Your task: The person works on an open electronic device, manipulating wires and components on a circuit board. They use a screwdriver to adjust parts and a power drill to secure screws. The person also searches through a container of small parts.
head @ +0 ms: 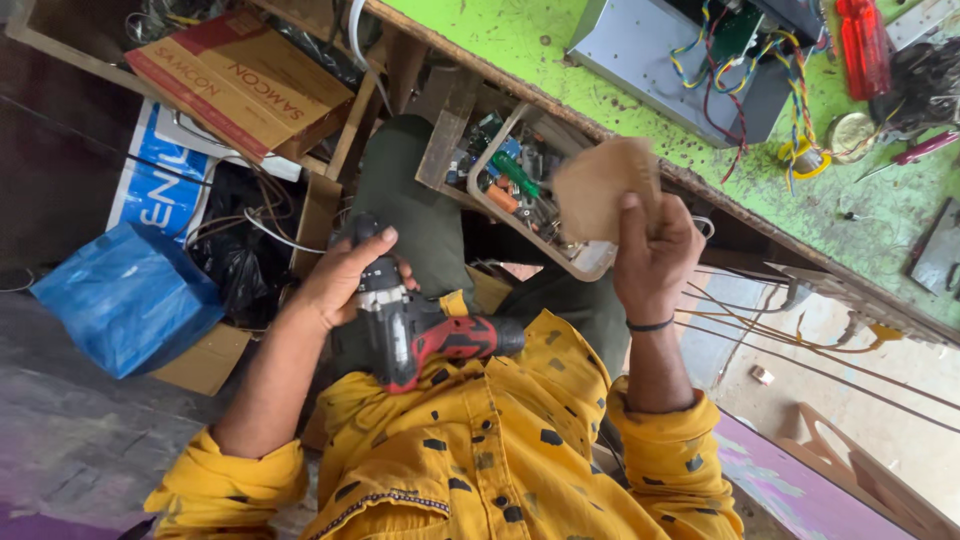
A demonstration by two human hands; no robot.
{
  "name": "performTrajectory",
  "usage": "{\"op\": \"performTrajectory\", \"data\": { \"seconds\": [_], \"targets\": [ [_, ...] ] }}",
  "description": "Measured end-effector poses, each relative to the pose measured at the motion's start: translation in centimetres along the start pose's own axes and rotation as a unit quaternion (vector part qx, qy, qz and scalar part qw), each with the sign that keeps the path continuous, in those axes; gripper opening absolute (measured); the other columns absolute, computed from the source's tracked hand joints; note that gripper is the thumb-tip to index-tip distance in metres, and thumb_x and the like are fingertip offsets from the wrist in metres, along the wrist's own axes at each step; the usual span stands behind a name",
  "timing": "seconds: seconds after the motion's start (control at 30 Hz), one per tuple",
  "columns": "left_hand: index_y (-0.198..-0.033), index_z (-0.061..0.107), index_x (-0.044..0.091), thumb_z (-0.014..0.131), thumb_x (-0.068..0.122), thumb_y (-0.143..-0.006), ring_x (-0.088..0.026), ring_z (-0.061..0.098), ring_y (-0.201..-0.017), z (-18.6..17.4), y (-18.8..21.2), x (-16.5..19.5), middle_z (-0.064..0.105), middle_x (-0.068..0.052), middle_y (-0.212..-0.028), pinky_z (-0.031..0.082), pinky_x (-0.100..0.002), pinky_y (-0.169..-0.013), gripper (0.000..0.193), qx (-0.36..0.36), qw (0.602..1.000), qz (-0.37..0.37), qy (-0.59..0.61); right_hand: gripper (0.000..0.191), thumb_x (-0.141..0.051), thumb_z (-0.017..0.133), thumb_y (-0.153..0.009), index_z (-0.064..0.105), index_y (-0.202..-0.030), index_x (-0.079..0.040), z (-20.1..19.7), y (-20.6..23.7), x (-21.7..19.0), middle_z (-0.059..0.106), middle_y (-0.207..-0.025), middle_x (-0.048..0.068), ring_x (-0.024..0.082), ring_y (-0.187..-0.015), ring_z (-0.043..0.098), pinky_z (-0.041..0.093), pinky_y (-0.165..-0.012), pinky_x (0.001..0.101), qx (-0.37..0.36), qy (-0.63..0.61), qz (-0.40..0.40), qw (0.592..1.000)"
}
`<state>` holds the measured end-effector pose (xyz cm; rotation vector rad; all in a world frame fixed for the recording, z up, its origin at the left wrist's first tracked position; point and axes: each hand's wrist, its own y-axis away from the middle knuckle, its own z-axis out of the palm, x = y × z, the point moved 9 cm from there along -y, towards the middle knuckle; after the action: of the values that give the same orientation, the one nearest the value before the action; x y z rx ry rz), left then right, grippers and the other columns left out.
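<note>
Head view first, and we read it from the left. A blue plastic bag (130, 295) sits on the dark floor at the far left, with a flat red-and-tan cardboard box (240, 80) above it on a wooden frame and a tangle of black sheeting and wires between them.

Next comes our left hand (340, 275), curled around the head of a red and black cordless drill (415, 325), thumb over the top; the drill lies across our lap, resting on the yellow shirt, handle toward our body. No bit tip shows from here, so we cannot tell whether one is fitted.

Right of that, a wooden tray (500, 185) of small electronic parts hangs under the edge of the tabletop. Our right hand (655, 250) is raised in front of it, fingers closed on a thin brown board (605, 185), held up just below the tabletop edge; the board is blurred, and we see no hole or mark on it.

As we judge it, drill and board are both in hand but not yet brought together; they are well apart.

Room is tight. The green tabletop (520, 40) edge runs diagonally just above the board, the tray sits just behind it, and our knees fill the space beneath. On the tabletop lie an open grey metal case (640, 55) with coloured wires and a red-handled screwdriver (865, 45). Thin rods (800, 345) cross the gap at the right, above the pale floor, which is the more open side.
</note>
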<state>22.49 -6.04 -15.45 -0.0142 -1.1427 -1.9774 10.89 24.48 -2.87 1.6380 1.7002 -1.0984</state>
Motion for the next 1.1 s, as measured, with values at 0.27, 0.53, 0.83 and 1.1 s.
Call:
{"op": "performTrajectory", "data": {
  "seconds": [0.27,0.53,0.83,1.1],
  "targets": [
    [-0.12,0.047,0.006,0.082,0.019,-0.086,-0.024,0.07,-0.081,-3.8,4.1,0.5,0.066,-0.01,-0.093,0.062,-0.038,-0.071,0.051,0.12,0.975,0.181,-0.05,0.023,-0.018,0.067,-0.111,0.063,-0.096,-0.002,-0.8,1.1,-0.8,0.056,-0.08,-0.006,0.001,-0.076,0.046,0.038,-0.068,0.022,0.005,-0.066,-0.038,0.997],
    [-0.156,0.028,0.0,0.09,0.029,-0.078,-0.044,0.045,-0.134,-2.3,5.6,3.9,0.044,-0.031,-0.144,0.038,-0.05,-0.111,0.104,0.213,0.75,0.303,-0.548,0.017,-0.012,0.076,-0.1,0.066,-0.094,0.0,1.1,0.1,-2.2,0.06,-0.076,-0.001,0.004,-0.07,0.047,0.039,-0.063,0.024,-0.035,-0.011,-0.029,0.999],
    [-0.155,0.04,0.008,0.077,0.046,-0.091,-0.045,0.03,-0.151,-2.1,4.4,7.0,0.035,-0.031,-0.161,0.027,-0.06,-0.12,0.083,0.262,0.687,0.307,-0.605,0.024,-0.02,0.058,-0.117,0.057,-0.118,0.003,-0.6,2.4,-5.3,0.063,-0.094,0.017,0.019,-0.08,0.063,0.049,-0.074,0.0302,0.009,0.107,-0.18,0.978],
    [-0.154,0.043,0.009,0.08,0.039,-0.086,-0.043,0.042,-0.141,10.2,1.5,6.6,0.04,-0.03,-0.155,0.029,-0.057,-0.116,0.083,0.048,0.618,0.45,-0.643,0.038,-0.03,0.055,-0.117,0.052,-0.088,-0.005,-3.7,3.5,1.3,0.047,-0.069,-0.005,0.004,-0.062,0.039,0.028,-0.058,0.0253,0.146,-0.078,-0.063,0.984]
  ]
}}
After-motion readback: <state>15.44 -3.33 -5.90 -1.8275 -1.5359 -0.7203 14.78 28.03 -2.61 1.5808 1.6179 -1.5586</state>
